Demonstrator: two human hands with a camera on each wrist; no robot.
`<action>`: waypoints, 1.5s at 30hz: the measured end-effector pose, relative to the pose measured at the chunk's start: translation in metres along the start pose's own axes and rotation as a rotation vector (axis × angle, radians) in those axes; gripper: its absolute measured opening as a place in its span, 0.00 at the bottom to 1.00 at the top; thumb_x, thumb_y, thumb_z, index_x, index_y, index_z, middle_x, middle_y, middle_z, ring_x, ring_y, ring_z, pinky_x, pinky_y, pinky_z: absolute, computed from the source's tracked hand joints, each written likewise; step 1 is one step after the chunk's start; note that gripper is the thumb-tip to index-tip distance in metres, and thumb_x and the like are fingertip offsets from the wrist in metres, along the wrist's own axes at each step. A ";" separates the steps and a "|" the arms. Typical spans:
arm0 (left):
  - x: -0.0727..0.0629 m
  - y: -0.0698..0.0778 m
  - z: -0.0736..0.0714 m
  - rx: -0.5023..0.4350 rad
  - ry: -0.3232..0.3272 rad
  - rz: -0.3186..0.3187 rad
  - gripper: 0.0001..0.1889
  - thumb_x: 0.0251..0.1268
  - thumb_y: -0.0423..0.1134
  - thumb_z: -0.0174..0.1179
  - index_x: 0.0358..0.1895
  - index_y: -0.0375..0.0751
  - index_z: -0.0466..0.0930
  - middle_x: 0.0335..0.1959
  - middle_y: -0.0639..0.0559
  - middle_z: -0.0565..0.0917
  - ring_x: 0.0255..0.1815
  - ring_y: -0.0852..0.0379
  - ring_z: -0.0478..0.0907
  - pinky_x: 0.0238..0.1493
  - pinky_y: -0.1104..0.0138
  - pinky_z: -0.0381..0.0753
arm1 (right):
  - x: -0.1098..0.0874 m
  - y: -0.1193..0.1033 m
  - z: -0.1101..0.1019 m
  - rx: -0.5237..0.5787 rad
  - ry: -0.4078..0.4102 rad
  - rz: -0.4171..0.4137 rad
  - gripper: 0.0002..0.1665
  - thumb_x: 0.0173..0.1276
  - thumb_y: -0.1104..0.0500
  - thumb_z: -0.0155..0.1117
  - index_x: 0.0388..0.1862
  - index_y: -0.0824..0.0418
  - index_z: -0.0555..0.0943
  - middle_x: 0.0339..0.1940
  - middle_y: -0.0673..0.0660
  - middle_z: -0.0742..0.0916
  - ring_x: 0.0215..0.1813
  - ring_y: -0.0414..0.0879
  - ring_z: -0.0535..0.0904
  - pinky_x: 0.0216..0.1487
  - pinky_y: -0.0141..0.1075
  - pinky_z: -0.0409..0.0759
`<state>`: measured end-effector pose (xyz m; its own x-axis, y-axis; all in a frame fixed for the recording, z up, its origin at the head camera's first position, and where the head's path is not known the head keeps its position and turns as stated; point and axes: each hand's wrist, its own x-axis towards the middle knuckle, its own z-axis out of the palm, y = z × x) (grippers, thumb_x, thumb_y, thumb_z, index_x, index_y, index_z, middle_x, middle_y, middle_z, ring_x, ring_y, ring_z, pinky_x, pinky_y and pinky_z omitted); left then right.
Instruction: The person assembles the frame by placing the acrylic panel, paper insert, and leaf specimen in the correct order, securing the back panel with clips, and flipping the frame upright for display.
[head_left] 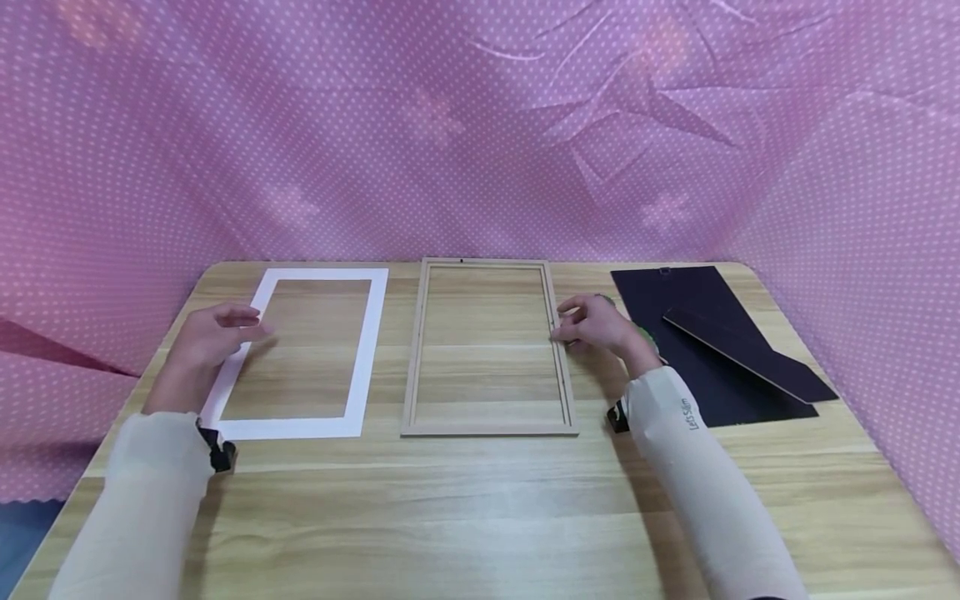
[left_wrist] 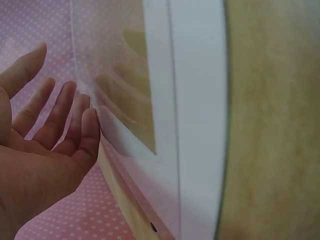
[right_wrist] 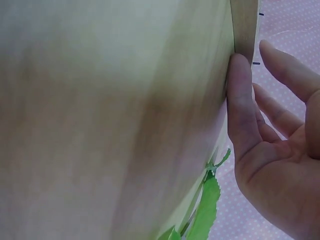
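Right hand (head_left: 600,323) touched frame (head_left: 489,431), left hand (head_left: 217,333) at mat (head_left: 365,354)

Frame lay flat mid-table (head_left: 465,517). My right fingers, loosely bent and ungripping, met its 3 o'clock bar. White mat lay at frame's 9 o'clock; my left hand, relaxed and holding nothing, was at mat's 9 o'clock edge, contact unclear. Black back (head_left: 693,358) lay at frame's 3 o'clock, its stand (head_left: 757,358) pointing 4 o'clock.

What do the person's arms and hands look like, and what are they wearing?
Both arms wear long, cream-white sleeves: the left sleeve looks plain, while the right sleeve has small dark lettering near its cuff. A small black piece shows at each wrist, left and right. The left hand and right hand wear no gloves.
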<state>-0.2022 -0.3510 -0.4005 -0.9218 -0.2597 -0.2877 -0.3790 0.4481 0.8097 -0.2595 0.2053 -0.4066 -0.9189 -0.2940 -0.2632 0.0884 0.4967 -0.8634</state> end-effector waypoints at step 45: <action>0.006 -0.015 -0.010 0.529 0.104 0.063 0.56 0.54 0.68 0.69 0.67 0.19 0.60 0.62 0.17 0.67 0.57 0.22 0.66 0.54 0.33 0.74 | 0.002 -0.001 0.002 -0.049 0.002 0.047 0.37 0.67 0.63 0.72 0.70 0.75 0.68 0.47 0.68 0.80 0.34 0.49 0.83 0.38 0.37 0.89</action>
<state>-0.2007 -0.3682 -0.4093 -0.9415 -0.2892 -0.1731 -0.3368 0.8280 0.4484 -0.2608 0.2026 -0.4067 -0.9149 -0.2683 -0.3018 0.1120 0.5495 -0.8280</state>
